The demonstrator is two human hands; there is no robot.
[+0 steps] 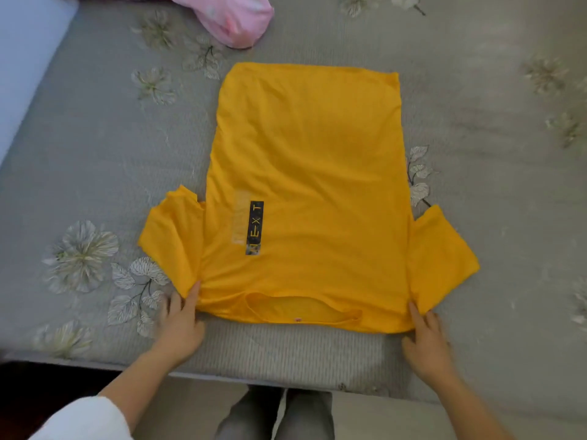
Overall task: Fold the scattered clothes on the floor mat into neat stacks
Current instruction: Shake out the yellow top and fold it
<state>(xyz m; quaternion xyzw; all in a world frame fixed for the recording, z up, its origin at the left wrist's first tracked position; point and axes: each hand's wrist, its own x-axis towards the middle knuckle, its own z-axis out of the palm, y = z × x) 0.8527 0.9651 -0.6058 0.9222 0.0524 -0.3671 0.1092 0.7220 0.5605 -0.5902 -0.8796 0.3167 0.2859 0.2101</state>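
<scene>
A yellow T-shirt lies spread flat on the grey floral mat, collar toward me, hem at the far side, both short sleeves out to the sides. A black label with letters runs down its left chest. My left hand rests at the near left shoulder, fingertips touching the cloth below the left sleeve. My right hand sits at the near right shoulder, fingers against the edge under the right sleeve. Neither hand visibly pinches the fabric.
A crumpled pink garment lies at the far edge of the mat, beyond the shirt. A pale blue surface borders the mat on the left. My legs in grey trousers stand at the mat's near edge.
</scene>
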